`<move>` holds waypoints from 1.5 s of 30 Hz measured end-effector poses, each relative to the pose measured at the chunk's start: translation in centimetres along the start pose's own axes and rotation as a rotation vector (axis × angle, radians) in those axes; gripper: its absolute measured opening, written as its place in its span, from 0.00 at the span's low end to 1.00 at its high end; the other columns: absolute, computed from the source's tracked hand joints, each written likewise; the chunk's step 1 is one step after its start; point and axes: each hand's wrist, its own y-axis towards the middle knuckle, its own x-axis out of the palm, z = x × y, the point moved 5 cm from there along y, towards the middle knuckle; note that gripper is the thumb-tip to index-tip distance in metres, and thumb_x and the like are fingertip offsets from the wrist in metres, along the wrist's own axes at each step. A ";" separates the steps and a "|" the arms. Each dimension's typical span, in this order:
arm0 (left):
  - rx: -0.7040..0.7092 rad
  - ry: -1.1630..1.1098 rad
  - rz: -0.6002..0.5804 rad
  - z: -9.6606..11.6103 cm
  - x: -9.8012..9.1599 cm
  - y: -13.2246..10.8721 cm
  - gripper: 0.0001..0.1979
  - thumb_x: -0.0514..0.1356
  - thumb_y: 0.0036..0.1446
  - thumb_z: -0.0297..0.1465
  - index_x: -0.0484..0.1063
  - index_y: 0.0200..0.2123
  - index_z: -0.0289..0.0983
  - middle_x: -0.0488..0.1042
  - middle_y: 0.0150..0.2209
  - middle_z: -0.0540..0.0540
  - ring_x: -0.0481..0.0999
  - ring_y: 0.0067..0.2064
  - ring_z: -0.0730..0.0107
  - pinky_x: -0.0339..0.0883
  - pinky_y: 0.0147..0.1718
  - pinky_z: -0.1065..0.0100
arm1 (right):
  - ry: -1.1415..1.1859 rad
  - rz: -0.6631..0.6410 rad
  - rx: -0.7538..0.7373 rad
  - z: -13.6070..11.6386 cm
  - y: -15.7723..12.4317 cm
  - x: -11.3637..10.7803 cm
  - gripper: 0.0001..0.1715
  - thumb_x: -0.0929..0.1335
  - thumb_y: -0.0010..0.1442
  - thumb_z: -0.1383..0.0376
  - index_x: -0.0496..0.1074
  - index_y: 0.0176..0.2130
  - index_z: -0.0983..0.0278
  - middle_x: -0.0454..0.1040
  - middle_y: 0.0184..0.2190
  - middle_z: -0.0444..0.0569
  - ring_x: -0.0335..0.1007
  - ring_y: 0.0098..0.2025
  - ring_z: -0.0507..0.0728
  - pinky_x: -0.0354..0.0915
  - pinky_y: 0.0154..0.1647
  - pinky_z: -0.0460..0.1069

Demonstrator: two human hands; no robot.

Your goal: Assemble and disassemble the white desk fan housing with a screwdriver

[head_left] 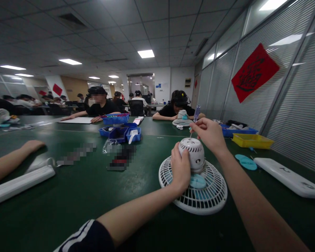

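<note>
A white fan head lies grille-down on the green table, its round motor housing [197,159] pointing up and its slatted grille [207,203] spread beneath. My left hand [180,168] is wrapped around the left side of the housing. A screwdriver [197,112] with a clear purplish handle is pinched in the fingers of my right hand [208,133]. Its thin shaft points down at the top of the housing; whether the tip sits in a screw cannot be made out. Low on the housing, by my left wrist, is a light-blue oval piece [198,181].
Blue parts bins [119,134] stand mid-table, with a yellow tray [252,140] at right. Near it lie light-blue discs [246,162] and a long white panel [291,177]. Another person's forearm [13,161] rests at left beside a white bar [21,185]. Two people sit opposite, one behind another fan [183,121].
</note>
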 end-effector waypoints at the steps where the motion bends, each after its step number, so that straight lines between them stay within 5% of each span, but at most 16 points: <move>1: 0.003 0.000 0.001 0.0 0.0 0.0 0.26 0.45 0.59 0.36 0.58 0.59 0.32 0.63 0.59 0.37 0.59 0.62 0.62 0.48 0.62 0.65 | 0.011 -0.003 0.011 0.0 0.0 0.0 0.12 0.69 0.54 0.60 0.68 0.24 0.63 0.77 0.23 0.49 0.68 0.21 0.54 0.62 0.26 0.49; 14: 0.003 -0.008 -0.010 0.0 0.0 0.1 0.27 0.45 0.59 0.36 0.57 0.60 0.32 0.62 0.60 0.37 0.58 0.63 0.62 0.48 0.62 0.64 | 0.008 -0.062 0.039 -0.5 -0.2 0.1 0.12 0.63 0.57 0.66 0.72 0.26 0.66 0.78 0.28 0.49 0.63 0.17 0.49 0.61 0.25 0.47; 20: -0.001 -0.008 -0.010 0.2 -0.2 0.0 0.27 0.46 0.59 0.35 0.58 0.59 0.32 0.63 0.60 0.38 0.59 0.63 0.62 0.49 0.62 0.64 | -0.045 -0.036 -0.045 -0.8 -0.2 -0.1 0.14 0.66 0.56 0.60 0.70 0.22 0.64 0.69 0.14 0.44 0.64 0.17 0.52 0.60 0.26 0.48; 26: 0.007 -0.005 -0.009 0.1 -0.1 0.1 0.27 0.46 0.59 0.35 0.58 0.60 0.32 0.62 0.61 0.38 0.58 0.63 0.62 0.48 0.63 0.64 | 0.145 -0.011 0.027 0.1 0.0 0.3 0.08 0.67 0.53 0.62 0.65 0.25 0.63 0.75 0.24 0.46 0.61 0.15 0.49 0.59 0.19 0.47; 38: 0.018 -0.029 -0.025 -0.1 -0.1 0.1 0.26 0.46 0.59 0.37 0.58 0.59 0.35 0.62 0.61 0.38 0.59 0.63 0.62 0.49 0.62 0.63 | 0.059 -0.014 0.033 0.0 0.1 0.0 0.08 0.66 0.55 0.64 0.69 0.26 0.66 0.76 0.26 0.48 0.62 0.16 0.49 0.60 0.23 0.46; 45: 0.046 -0.063 -0.011 -0.4 0.0 0.3 0.25 0.46 0.59 0.37 0.59 0.57 0.36 0.63 0.60 0.39 0.60 0.62 0.62 0.50 0.61 0.62 | 0.298 -0.012 0.159 0.9 -0.2 0.3 0.12 0.71 0.51 0.59 0.67 0.29 0.65 0.73 0.18 0.44 0.60 0.14 0.47 0.58 0.17 0.43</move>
